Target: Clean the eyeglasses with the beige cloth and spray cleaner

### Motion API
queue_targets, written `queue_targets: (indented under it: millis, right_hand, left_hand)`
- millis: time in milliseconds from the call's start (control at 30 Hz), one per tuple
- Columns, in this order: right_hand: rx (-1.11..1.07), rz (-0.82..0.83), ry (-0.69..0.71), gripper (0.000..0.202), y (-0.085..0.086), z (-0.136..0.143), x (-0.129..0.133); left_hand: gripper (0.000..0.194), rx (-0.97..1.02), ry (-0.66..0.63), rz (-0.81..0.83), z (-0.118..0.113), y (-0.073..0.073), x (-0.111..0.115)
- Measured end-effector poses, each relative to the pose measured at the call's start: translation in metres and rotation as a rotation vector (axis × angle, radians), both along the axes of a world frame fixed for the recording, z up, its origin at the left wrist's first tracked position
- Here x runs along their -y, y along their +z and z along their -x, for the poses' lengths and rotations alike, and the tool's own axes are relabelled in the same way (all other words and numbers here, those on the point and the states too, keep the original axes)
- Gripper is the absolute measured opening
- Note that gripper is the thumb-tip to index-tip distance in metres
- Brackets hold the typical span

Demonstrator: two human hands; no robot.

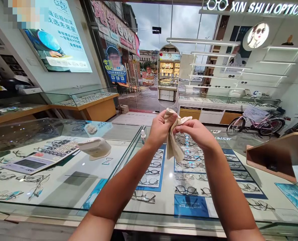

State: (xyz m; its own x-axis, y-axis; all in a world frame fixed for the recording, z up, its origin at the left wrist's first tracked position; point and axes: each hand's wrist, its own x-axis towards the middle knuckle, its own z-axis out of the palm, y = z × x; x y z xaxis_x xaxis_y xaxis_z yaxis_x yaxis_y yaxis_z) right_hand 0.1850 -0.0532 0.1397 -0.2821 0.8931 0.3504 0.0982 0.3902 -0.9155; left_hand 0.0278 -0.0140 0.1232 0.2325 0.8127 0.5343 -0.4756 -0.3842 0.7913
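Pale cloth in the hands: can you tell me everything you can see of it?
The pale cloth is cream-coloured and looks like soft, thin fabric. Its upper part is bunched and creased; a loose, folded tail hangs below. The left hand grips the gathered part, and the right hand pinches it from the other side. It is held up over the glass counter. Whether anything is wrapped inside is hidden.

Lit shelves (220, 66) — tall oval mirror (168, 75)
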Motion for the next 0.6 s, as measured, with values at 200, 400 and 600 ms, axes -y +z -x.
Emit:
queue_targets:
  millis: [200,400,600]
  right_hand:
    - [-0.020,-0.028,0.006,0.017,0.004,0.000,0.002]
    - [-0.050,-0.076,-0.064,0.018,0.011,-0.021,0.008]
    - [0.113,-0.295,-0.112,0.021,0.023,-0.035,0.031]
  left_hand:
    - [0.055,-0.038,-0.051,0.061,0.010,0.005,-0.005]
    - [0.055,-0.066,-0.143,0.094,0.029,0.011,-0.019]
    - [0.058,-0.254,-0.189,0.244,0.054,0.012,-0.037]
